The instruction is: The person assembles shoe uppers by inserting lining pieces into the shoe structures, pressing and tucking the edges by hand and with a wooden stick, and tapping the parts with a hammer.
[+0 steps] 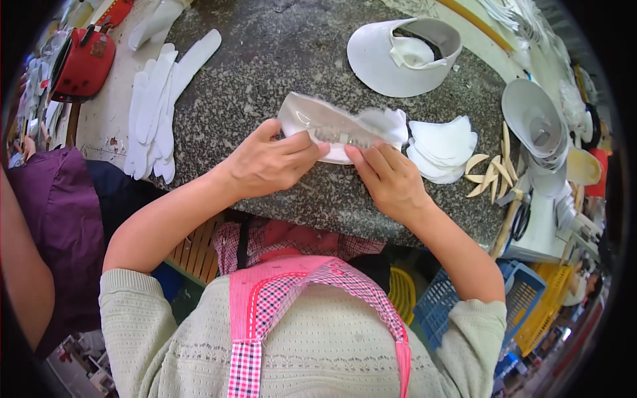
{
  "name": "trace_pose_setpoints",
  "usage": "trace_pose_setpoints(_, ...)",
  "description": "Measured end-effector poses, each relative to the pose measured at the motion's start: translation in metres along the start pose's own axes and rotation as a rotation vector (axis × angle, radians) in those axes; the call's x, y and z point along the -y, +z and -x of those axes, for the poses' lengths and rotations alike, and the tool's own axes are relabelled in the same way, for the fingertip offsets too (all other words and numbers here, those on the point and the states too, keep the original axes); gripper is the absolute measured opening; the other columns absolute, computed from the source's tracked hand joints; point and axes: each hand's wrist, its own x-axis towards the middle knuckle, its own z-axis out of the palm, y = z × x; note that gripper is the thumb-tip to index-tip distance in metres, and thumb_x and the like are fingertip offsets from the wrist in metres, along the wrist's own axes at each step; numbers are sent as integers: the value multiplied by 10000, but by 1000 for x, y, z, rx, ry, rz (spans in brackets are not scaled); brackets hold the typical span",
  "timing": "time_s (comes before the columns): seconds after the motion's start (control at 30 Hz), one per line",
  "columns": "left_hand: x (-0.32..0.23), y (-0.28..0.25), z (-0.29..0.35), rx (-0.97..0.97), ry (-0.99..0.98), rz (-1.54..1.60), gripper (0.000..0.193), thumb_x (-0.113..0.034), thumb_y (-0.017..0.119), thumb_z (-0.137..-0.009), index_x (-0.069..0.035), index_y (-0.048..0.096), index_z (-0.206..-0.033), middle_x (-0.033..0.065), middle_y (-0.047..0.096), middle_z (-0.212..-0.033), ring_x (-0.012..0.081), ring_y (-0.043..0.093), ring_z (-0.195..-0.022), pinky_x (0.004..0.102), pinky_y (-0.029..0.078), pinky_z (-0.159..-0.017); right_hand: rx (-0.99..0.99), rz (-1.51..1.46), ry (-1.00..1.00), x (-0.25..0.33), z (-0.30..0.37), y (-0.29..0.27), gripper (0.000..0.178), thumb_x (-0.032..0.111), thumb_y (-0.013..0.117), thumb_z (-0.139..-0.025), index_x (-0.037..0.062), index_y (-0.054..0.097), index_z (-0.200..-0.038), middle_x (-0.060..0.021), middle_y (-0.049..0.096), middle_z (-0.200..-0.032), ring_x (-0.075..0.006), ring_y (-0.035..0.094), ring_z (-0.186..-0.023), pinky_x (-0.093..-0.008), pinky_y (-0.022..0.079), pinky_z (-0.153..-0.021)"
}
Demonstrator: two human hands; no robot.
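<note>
Both hands grip a glossy white piece [342, 126] with a fuzzy upper edge, which looks like a shoe upper, above the dark speckled worktop [245, 73]. My left hand [275, 160] is closed on its left part, thumb along the lower edge. At the lower right edge, my right hand [387, 176] pinches it between thumb and fingers. The two thumbs point toward each other. Just right of my right hand lies a stack of thin white curved pieces [443, 147]. Beyond the hands sits another white upper [378, 69], curved like a visor, with a white piece inside its opening.
Long white strips [156, 109] lie fanned out at the left. At the right are cream crescent pieces [492, 174], scissors [521, 220] and nested grey-white uppers [534, 123]. A red machine [85, 64] stands far left; a person in purple [56, 219] is close on my left.
</note>
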Motion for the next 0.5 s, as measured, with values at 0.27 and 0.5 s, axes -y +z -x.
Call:
trace_pose_setpoints(0.27, -18, -6, -14, 21, -104, -47, 372, -145, 599, -669, -47, 629, -1026, -9, 561, -886, 96, 512, -841, 312, 321, -624, 65, 41, 85, 11, -4, 0, 468, 64, 529, -703, -42, 504, -1158, -114, 506, -959, -248, 516, -829, -345, 462, -738)
trace_pose_setpoints(0.5, -9, -13, -26, 133, -260, 149, 403, -131, 637, -605, -57, 613, -1000, 3, 576, -901, 139, 522, -830, 328, 332, -636, 130, 74, -5, 5, -14, -5, 466, 105, 515, -696, -106, 512, -1111, -148, 514, -1000, -243, 510, -879, -320, 461, -764)
